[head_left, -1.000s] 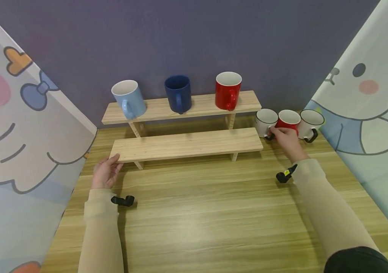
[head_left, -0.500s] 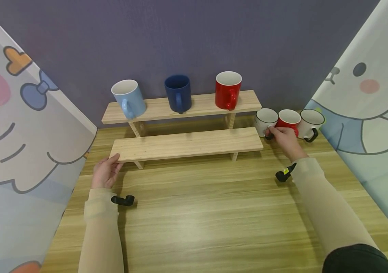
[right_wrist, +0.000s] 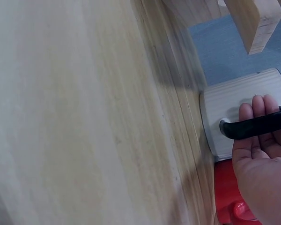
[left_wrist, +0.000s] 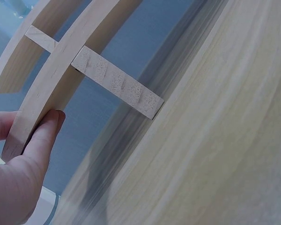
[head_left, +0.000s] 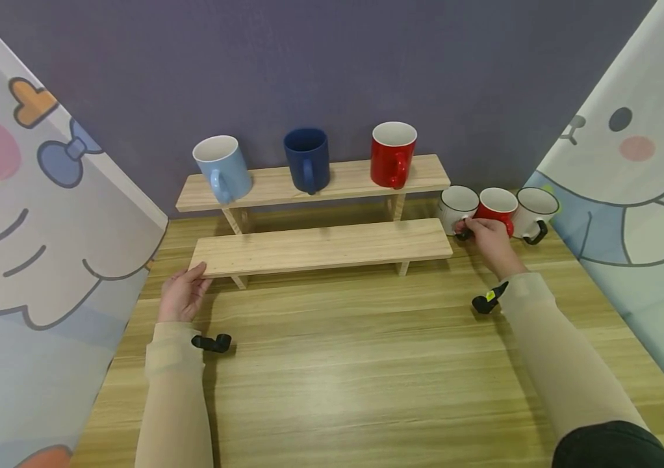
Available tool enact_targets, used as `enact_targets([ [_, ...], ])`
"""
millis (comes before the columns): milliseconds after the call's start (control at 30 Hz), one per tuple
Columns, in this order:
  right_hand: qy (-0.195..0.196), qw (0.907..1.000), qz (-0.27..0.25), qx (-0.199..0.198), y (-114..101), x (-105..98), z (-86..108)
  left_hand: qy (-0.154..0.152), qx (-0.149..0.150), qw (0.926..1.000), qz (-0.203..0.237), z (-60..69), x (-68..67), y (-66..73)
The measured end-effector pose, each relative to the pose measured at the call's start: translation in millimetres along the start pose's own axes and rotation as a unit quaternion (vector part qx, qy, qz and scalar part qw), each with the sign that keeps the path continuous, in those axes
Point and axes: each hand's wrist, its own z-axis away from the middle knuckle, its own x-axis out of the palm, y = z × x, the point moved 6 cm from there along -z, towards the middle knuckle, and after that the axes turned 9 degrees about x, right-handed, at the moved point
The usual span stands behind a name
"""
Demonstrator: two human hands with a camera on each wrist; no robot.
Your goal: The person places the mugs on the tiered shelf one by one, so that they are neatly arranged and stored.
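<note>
At its front left corner, the lower board of a two-tier wooden shelf [head_left: 320,247] is pinched by my left hand [head_left: 182,296]; the left wrist view shows the thumb and fingers on either face of the board [left_wrist: 42,101]. Over on the right, my right hand [head_left: 492,244] holds the black handle [right_wrist: 257,125] of a white mug [head_left: 456,201], its fingers curled through the handle. That mug stands on the table by the shelf's right end. Directly beside it is a red mug [head_left: 497,201], partly behind my hand, then another white mug [head_left: 533,211] with a black handle.
Along the upper board [head_left: 268,185] stand a light blue mug [head_left: 227,170], a dark blue mug [head_left: 307,161] and a red mug [head_left: 392,156]. A dark wall [head_left: 320,65] rises behind; cartoon-printed panels flank the wooden table [head_left: 332,377].
Both hands keep their holds, and the mugs stay in place. The head view has shifted very slightly.
</note>
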Motion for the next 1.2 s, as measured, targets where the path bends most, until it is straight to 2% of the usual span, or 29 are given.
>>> enact_targets([
  [67, 0.001, 1.0000, -0.006, 0.002, -0.3, 0.1, 1.2, -0.001, 0.000, 1.0000, 0.001, -0.3, 0.2, -0.1],
  [300, 0.015, 0.9991, 0.039, 0.008, 0.0, -1.6, 2.6, -0.005, 0.002, 1.0000, 0.001, -0.2, 1.0, 0.0],
  [467, 0.025, 0.9989, 0.040, 0.006, -2.4, -2.4, 4.3, -0.008, 0.003, 1.0000, 0.001, 0.1, 0.6, 0.0],
  [767, 0.047, 0.9977, -0.048, -0.010, -21.6, -4.9, 13.8, -0.014, 0.006, 0.9999, -0.005, 1.9, 1.1, 0.7],
  [933, 0.019, 0.9910, -0.132, -0.005, -32.7, -6.5, 20.7, -0.019, 0.006, 0.9998, 0.004, 1.8, 2.5, 0.9],
  [1033, 0.002, 0.9883, -0.152, -0.001, -38.0, -6.6, 24.6, -0.019, 0.004, 0.9998, 0.000, 1.8, 2.2, 0.9],
  [1200, -0.004, 0.9887, -0.149, -0.007, -45.7, -6.9, 31.5, -0.016, 0.002, 0.9999, -0.006, 2.1, 1.7, 0.9],
])
